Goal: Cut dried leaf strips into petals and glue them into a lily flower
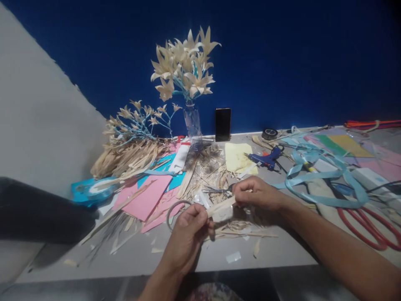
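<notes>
While a pale, husk-like strip [221, 206] spans the gap between the two hands, held just above the near part of the littered table [278, 256], the left hand [190, 223] pinches one end between thumb and curled fingers, and the right hand [255, 193] grips the other end the same way. Scissors [216, 191] lie just beyond the strip, near the right hand, amid dry scraps [208, 167]. Near the left hand are a grey ring [168, 216] and pink sheets [153, 196]. Farther out, a blue glue gun [265, 159] lies partly over a yellow sheet [234, 152], and light blue ribbon [354, 203] loops at the right, close to red cord [365, 228]. Toward the dark blue wall [282, 62], a phone [223, 125] stands upright beside a clear vase [191, 119] of cream flowers [184, 62].
</notes>
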A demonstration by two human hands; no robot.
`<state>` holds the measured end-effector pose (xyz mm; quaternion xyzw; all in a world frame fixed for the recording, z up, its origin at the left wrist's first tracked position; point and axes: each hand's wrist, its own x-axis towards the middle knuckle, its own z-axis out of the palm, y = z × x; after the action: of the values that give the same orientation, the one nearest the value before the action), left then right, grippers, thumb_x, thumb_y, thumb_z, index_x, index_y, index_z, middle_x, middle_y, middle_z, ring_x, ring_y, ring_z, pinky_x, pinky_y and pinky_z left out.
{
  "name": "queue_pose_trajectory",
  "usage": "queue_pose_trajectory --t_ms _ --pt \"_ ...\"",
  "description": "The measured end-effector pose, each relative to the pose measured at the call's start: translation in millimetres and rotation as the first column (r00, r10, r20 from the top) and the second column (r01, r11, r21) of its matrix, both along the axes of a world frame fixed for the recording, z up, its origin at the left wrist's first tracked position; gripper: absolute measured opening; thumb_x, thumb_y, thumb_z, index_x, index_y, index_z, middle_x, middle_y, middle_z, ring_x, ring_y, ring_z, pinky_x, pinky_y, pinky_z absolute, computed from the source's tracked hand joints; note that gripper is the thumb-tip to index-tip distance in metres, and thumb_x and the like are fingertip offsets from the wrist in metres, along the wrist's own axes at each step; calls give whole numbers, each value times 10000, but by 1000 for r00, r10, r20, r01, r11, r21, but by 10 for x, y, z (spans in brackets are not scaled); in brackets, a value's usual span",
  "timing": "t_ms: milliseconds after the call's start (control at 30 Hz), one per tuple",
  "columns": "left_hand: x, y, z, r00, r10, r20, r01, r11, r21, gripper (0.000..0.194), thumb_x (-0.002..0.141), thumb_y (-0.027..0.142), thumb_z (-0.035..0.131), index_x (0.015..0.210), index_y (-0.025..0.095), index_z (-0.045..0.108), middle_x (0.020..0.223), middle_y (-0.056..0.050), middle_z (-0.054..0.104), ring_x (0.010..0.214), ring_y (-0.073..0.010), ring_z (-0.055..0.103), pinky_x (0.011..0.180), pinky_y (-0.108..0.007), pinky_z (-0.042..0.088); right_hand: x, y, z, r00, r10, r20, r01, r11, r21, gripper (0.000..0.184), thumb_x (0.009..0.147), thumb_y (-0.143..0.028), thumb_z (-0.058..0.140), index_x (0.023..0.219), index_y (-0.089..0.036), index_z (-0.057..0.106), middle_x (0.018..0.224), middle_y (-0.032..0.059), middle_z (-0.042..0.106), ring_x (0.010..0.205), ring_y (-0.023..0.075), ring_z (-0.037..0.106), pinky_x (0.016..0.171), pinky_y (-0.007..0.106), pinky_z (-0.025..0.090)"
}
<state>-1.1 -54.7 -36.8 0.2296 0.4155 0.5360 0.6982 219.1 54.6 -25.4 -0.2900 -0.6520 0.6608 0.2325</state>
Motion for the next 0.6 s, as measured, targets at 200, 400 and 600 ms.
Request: queue_pose_trajectory --t_ms 200,400,600 --pt "-33 -6 62 982 88 167 -83 996 -37 196 749 222 828 745 144 649 781 -55 709 787 -173 677 697 -256 525 -84 51 -135 943 -327 -63 330 943 45 531 791 -653 705 643 -144 662 565 -4 552 526 108 436 510 247 329" --pt "-13 2 48 978 192 87 -189 981 -47 225 746 187 811 708 161 591 689 -8 676 686 -143 655 618 -227 514 -135 -47 -37 962 -272 -21 272 962 -3 494 775 -628 736 830 -136 726 659 12 619 569 115 496 541 243 387" --pt "54 6 -9 987 160 -5 -160 987 -1 275 753 257 797 667 169 551 652 -35 689 571 -129 592 564 -235 483 -114 -103 -5 996 -75 46 77 996 -37 372 745 -495 808 818 -136 743 713 23 672 637 133 580 604 242 430"
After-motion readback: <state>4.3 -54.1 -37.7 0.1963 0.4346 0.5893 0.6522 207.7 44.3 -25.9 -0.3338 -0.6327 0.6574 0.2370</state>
